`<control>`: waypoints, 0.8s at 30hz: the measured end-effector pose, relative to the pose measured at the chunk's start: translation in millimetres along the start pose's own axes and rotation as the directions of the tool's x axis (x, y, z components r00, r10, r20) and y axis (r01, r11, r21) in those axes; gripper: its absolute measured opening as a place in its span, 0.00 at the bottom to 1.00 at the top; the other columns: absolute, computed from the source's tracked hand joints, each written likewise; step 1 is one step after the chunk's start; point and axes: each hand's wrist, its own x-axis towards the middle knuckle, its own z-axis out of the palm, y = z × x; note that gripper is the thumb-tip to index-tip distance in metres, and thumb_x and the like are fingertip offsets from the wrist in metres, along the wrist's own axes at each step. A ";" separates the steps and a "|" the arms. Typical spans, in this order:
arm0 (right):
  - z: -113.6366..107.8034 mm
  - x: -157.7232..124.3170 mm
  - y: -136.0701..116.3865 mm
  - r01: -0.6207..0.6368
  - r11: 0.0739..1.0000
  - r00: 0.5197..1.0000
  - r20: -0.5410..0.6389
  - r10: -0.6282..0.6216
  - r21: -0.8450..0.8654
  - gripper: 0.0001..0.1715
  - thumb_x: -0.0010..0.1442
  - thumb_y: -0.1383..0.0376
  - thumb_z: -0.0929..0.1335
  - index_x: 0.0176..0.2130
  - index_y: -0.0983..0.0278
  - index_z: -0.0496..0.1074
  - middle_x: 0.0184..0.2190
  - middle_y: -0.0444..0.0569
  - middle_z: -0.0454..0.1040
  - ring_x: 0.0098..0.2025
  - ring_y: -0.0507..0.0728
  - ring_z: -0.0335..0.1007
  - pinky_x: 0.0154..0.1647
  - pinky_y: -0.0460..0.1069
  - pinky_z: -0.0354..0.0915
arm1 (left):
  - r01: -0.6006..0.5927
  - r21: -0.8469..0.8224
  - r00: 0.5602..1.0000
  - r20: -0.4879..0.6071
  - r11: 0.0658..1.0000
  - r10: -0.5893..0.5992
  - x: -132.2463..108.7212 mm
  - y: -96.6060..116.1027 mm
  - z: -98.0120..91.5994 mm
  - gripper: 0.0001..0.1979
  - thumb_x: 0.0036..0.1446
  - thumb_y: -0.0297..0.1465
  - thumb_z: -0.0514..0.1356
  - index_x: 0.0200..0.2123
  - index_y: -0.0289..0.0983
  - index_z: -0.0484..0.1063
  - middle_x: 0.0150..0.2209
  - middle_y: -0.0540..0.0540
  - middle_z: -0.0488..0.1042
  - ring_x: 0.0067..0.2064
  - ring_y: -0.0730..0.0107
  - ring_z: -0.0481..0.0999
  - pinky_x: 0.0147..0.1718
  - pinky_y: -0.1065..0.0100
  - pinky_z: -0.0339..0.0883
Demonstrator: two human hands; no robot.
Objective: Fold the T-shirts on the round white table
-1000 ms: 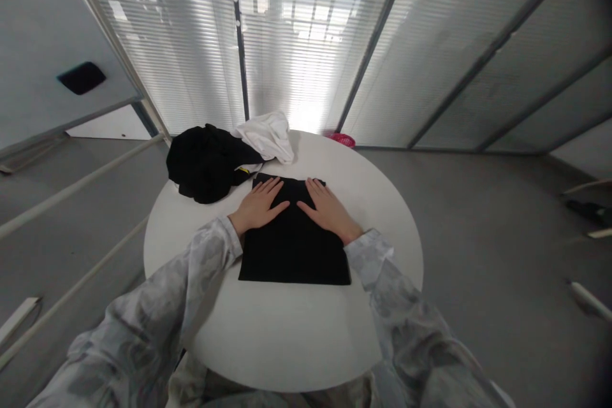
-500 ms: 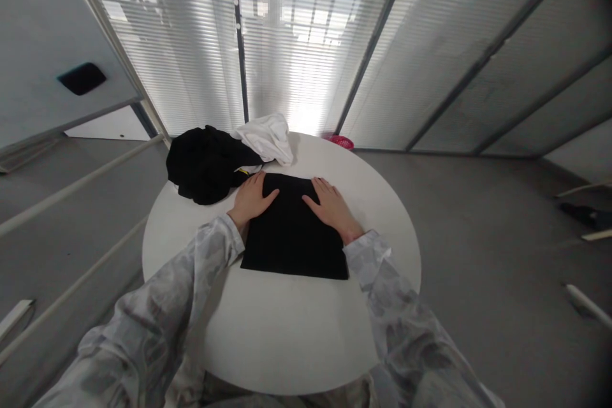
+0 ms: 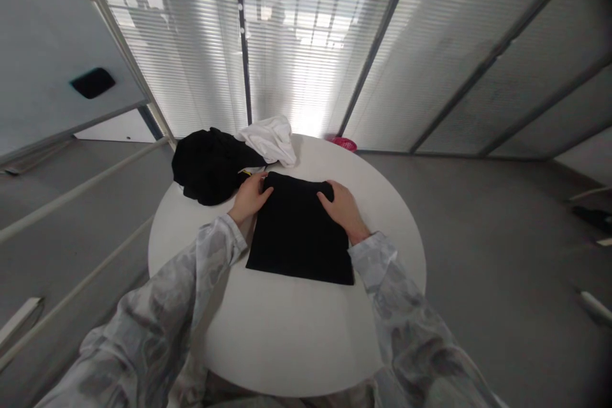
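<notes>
A folded piece of black cloth lies as a flat, nearly rectangular stack on the white round table. At its far left corner my left hand grips the edge, thumb on top and fingers partly hidden beneath. My right hand holds the far right corner the same way, thumb over the cloth and fingers curled around its edge. The far edge looks slightly raised between the hands. Beyond my left hand sits a crumpled heap of black clothing, with white cloth beside it.
Behind the table stands a glass partition with blinds. A pink basket is on the floor at its foot. To the left are a whiteboard and white rails.
My hands, spread flat on the black cloth before, have now closed around its far corners. The far edge has lifted a little, and the whole view has shifted slightly.
</notes>
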 end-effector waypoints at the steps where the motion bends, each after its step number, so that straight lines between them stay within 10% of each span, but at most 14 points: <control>1: 0.3 0.2 0.1 -0.004 1.000 1.000 -0.012 0.005 0.007 0.34 0.73 0.47 0.67 0.67 0.64 0.72 0.64 0.62 0.78 0.66 0.73 0.74 0.71 0.70 0.67 | -0.005 -0.010 1.000 -0.005 1.000 0.005 0.2 -0.5 -0.7 0.25 0.66 0.36 0.68 0.65 0.39 0.75 0.63 0.38 0.80 0.62 0.48 0.81 0.66 0.50 0.72; 12: -8.1 3.8 -2.7 -0.058 0.998 0.988 -0.144 0.057 0.001 0.26 0.68 0.51 0.70 0.57 0.64 0.77 0.49 0.60 0.81 0.51 0.69 0.75 0.61 0.65 0.70 | 0.226 0.121 0.974 -0.029 0.967 -0.224 -6.1 24.2 -12.2 0.20 0.65 0.48 0.69 0.53 0.41 0.78 0.38 0.47 0.83 0.41 0.57 0.84 0.43 0.61 0.73; 24: -13.0 5.5 0.1 -0.178 0.907 0.973 -0.070 0.220 0.382 0.23 0.63 0.54 0.71 0.55 0.59 0.76 0.38 0.48 0.79 0.35 0.59 0.76 0.42 0.55 0.73 | 0.195 -0.086 0.981 0.037 0.977 -0.193 -6.4 15.1 -11.6 0.13 0.64 0.41 0.68 0.49 0.42 0.78 0.36 0.50 0.82 0.33 0.66 0.79 0.35 0.65 0.68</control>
